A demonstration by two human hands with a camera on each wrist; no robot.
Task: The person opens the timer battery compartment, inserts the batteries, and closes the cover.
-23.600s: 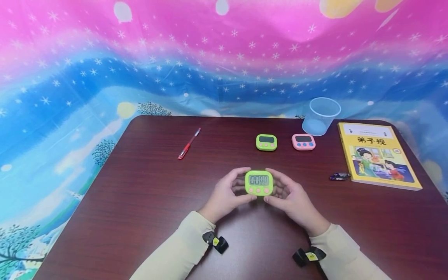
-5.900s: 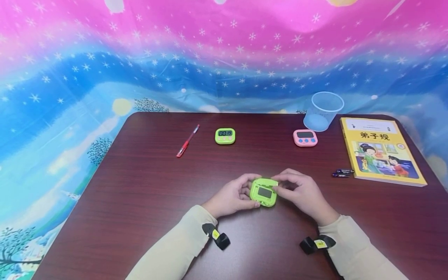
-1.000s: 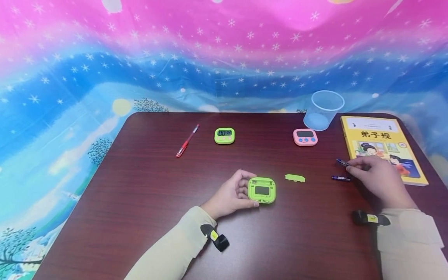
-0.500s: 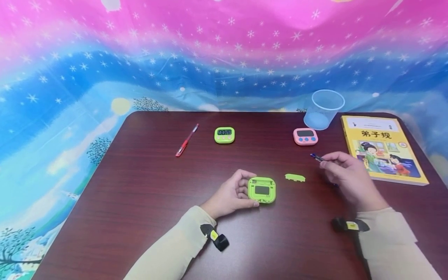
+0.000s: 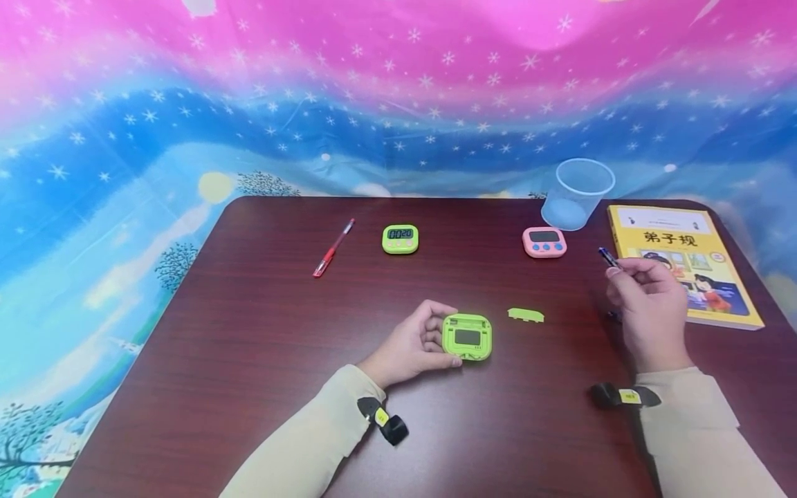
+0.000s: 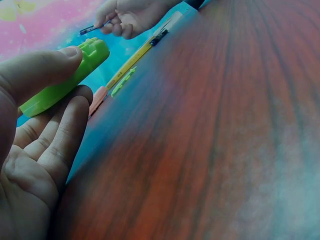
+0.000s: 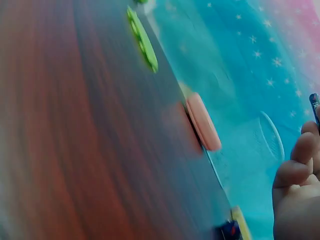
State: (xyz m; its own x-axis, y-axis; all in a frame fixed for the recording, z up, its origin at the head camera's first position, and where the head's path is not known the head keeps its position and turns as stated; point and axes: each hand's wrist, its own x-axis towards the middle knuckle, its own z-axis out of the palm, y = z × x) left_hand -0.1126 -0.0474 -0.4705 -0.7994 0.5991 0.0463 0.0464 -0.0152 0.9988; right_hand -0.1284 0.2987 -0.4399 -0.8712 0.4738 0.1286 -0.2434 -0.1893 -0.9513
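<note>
The right hand (image 5: 647, 304) pinched a small battery (image 5: 607, 256) above its fingers, while the left hand's fingers gripped the face-down green timer (image 5: 467, 337) on the desk (image 5: 249, 346) — best keep it steady and match polarity.

Bare desk (image 5: 261, 360) was left open between the hands; only the green battery cover (image 5: 526, 315) lay between the face-down timer (image 5: 467, 337) and right hand (image 5: 647, 304).
</note>
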